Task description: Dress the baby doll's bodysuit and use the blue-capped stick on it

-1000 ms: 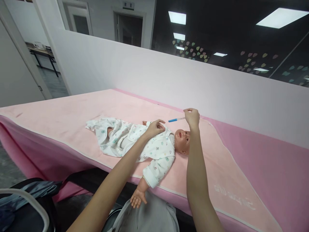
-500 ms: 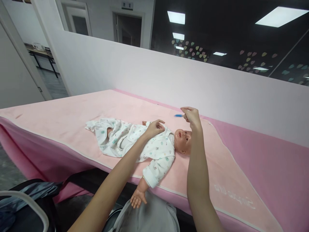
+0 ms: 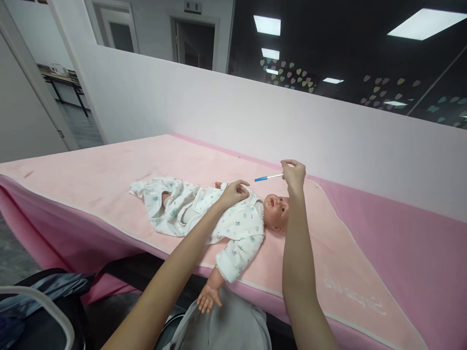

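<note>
A baby doll (image 3: 237, 221) in a white printed outfit lies on its back, head toward the right. My left hand (image 3: 234, 193) rests on its upper chest, thumb and forefinger loosely curved and apart; some fingertips are hidden. Over the far side of the doll's head, my right hand (image 3: 294, 174) is raised and closed on one end of a thermometer (image 3: 268, 178), a slim whitish stick with a blue end. The blue end points left and slightly down, clear of the doll. My right forearm covers part of the doll's head.
A pink padded mat (image 3: 109, 165) covers the table beneath the doll. The doll's near arm (image 3: 211, 290) hangs over the front edge. Behind stands a white wall (image 3: 219, 107) with dark glass above. A chair with dark cloth (image 3: 47, 296) is at lower left.
My right hand has shifted slightly right, and the thermometer has tilted so its blue end sits lower and farther left, with more stick showing. My left hand and the doll stay put.
</note>
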Demonstrator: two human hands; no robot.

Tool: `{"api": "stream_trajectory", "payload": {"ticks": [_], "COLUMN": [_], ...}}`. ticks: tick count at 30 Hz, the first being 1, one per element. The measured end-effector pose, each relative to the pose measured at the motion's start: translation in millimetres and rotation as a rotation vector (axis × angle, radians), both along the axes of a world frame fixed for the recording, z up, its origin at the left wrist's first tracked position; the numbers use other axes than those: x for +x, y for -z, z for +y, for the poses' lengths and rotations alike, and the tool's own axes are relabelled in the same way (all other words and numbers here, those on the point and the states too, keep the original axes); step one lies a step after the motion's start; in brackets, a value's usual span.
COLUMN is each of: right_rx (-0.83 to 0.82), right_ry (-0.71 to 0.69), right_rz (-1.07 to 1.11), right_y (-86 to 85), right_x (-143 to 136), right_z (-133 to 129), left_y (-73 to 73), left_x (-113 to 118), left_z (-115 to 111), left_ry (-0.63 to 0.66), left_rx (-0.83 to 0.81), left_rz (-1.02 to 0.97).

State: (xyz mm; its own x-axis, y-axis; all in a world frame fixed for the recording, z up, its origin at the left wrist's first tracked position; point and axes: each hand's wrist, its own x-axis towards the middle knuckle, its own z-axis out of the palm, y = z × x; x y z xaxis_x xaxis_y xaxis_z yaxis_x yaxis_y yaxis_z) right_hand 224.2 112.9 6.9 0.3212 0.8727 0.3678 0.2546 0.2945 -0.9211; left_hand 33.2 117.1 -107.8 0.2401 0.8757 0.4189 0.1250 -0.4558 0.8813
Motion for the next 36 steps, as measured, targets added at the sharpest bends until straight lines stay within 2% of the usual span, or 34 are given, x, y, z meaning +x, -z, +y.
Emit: {"api": "stream_trajectory", "payload": {"ticks": [3, 6, 10, 18, 26, 27, 30, 31, 36], "right_rx": [-0.053, -0.078, -0.122, -0.140, -0.207, -0.208, -0.169, -0.168, -0.155], "right_ry": [-0.151, -0.059, -0.110, 0.149, 0.066, 0.078, 0.255, 0.275, 0.200], "right_rz": [0.058, 0.039, 0.012, -0.279, -0.310, -0.326, -0.407, -0.420, -0.345], "right_y": [1.6, 5.3, 11.8, 17.4, 15.8, 15.5, 14.5, 14.0, 9.2], "right_x": [3.3, 6.3, 9.7, 11.9, 6.4, 5.8, 4.0, 3.4, 0.6], "right_z": [-0.1, 2.0, 7.8, 14.3, 12.2, 11.8, 10.6, 10.1, 5.4], "left_y": [-0.5, -0.3, 0.4, 1.5, 1.4, 1.2, 0.6, 0.3, -1.7], "left_x": [0.4, 0.4, 0.1, 0.0, 0.1, 0.2, 0.1, 0.0, -0.1], "left_z": [0.2, 0.6, 1.2, 2.7, 2.5, 2.3, 1.6, 1.3, -0.4], "left_ry": [-0.003, -0.002, -0.005, 0.002, 0.007, 0.005, 0.006, 0.006, 0.001], "left_rx": [-0.002, 0.003, 0.006, 0.009, 0.015, 0.013, 0.008, 0.008, 0.000], "left_rz": [0.005, 0.006, 0.006, 0.014, 0.012, 0.013, 0.013, 0.012, 0.012]}}
